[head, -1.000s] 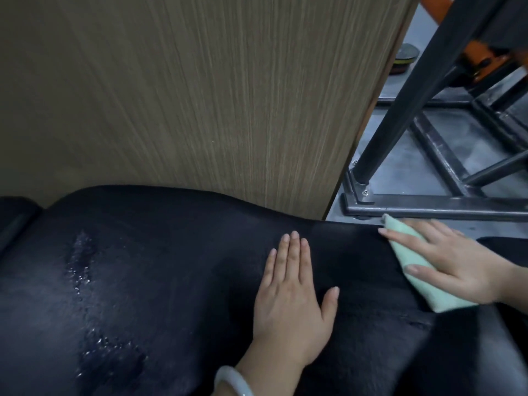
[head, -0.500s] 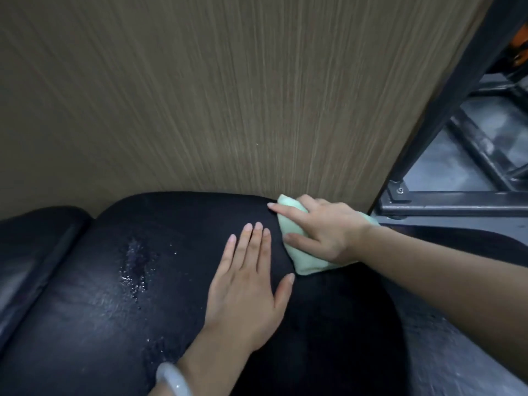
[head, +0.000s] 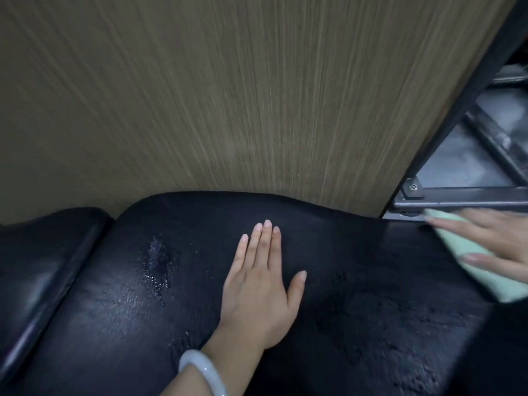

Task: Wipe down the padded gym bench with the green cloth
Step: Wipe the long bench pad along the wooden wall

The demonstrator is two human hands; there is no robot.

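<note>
The black padded gym bench (head: 357, 281) fills the lower half of the view. A wet patch of droplets (head: 158, 261) glistens on its left part. My left hand (head: 263, 287) lies flat on the pad near the middle, fingers together, holding nothing, with a pale bangle on the wrist. My right hand (head: 494, 238) is at the far right edge, blurred, pressing the folded pale green cloth (head: 480, 264) onto the pad; most of that hand is cut off by the frame.
A wood-grain panel (head: 228, 95) rises directly behind the bench. A second black pad (head: 37, 270) adjoins at the left. A dark metal frame (head: 457, 198) with a slanted post stands on the grey floor at the right.
My right hand has swept the cloth from beside my left hand's fingertips to the far right end of the pad. My left hand stays flat in place.
</note>
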